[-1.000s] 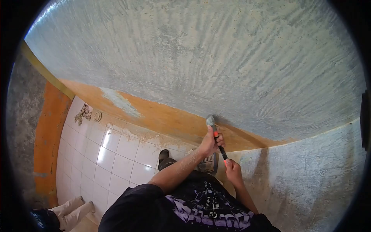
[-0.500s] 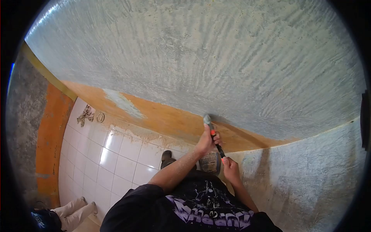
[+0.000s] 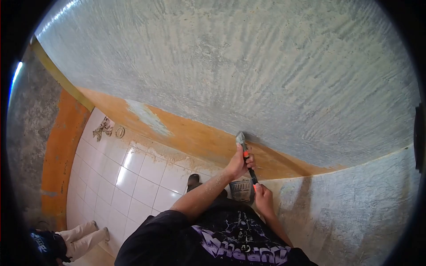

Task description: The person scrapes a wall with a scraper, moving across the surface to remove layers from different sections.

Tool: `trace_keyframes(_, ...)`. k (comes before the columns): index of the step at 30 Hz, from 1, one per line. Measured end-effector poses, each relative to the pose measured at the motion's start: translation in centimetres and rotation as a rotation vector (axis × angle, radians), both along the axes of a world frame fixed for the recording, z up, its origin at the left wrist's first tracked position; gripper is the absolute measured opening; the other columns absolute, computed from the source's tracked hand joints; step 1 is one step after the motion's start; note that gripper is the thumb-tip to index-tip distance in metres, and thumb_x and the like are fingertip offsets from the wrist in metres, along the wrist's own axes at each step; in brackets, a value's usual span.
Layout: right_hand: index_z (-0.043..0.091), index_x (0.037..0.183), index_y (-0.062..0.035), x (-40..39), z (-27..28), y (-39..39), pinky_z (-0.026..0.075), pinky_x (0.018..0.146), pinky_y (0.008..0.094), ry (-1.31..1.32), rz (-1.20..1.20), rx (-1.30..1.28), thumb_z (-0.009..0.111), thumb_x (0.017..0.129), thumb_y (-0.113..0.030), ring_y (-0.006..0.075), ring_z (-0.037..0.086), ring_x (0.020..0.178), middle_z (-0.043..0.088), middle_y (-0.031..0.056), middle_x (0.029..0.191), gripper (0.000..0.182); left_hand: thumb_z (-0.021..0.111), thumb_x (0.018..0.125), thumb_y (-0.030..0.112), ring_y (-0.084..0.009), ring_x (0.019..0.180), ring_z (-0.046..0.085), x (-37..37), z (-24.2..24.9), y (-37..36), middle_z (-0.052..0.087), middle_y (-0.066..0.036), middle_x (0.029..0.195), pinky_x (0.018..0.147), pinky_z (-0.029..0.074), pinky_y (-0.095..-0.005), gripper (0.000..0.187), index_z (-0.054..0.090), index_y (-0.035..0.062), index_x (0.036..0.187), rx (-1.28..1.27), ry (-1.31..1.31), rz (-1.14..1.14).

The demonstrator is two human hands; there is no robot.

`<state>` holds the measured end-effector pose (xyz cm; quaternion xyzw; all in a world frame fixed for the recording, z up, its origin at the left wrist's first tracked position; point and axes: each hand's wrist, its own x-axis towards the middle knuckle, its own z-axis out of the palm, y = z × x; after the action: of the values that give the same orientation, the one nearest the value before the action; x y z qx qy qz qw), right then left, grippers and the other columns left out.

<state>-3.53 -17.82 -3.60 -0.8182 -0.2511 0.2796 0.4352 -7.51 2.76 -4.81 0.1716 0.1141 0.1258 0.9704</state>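
My left hand [image 3: 239, 163] is closed round the upper part of a black and orange tool [image 3: 248, 165], close to its grey, pointed head. The head rests at or very near the wall, around the border between the orange band [image 3: 199, 136] and the rough grey surface [image 3: 213, 71] above it. Lower down, my right hand [image 3: 264, 198] grips the end of the same handle. The contact between head and wall is too small to make out.
A slotted dark container [image 3: 241, 190] stands by my feet at the wall's corner. On the white tiles [image 3: 137, 177] lie a crumpled cloth [image 3: 103, 128] and a ring-shaped object [image 3: 120, 131]. Another person's legs [image 3: 84, 239] show at lower left.
The view has shifted slightly, so the wall and floor sit a little further right. Both hands keep their hold on the tool, and its head appears slightly turned.
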Motion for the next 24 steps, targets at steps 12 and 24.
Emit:
trace_keyframes(12, 0.061, 0.081, 0.0017, -0.4, 0.0, 0.2, 0.04, 0.055, 0.0379, -0.018, -0.024, -0.002, 0.052, 0.102, -0.035, 0.0156, 0.044, 0.056, 0.046, 0.0079, 0.057, 0.043, 0.018, 0.094, 0.074, -0.0128, 0.061, 0.033, 0.1, 1.0, -0.5, 0.029, 0.004, 0.066, 0.068, 0.038, -0.0341, 0.06, 0.043, 0.02, 0.099, 0.038, 0.098, -0.014)
trace_keyframes(24, 0.067, 0.088, 0.0018, -0.3, 1.4, 1.9, 0.043, 0.06, 0.0359, -0.072, 0.02, -0.037, 0.055, 0.1, -0.038, 0.0147, 0.046, 0.06, 0.056, 0.0112, 0.062, 0.043, 0.019, 0.094, 0.074, -0.0128, 0.059, 0.033, -0.6, 0.4, 0.6, 0.029, 0.004, 0.064, 0.066, 0.036, -0.0334, 0.061, 0.045, 0.0201, 0.103, 0.013, 0.042, 0.089)
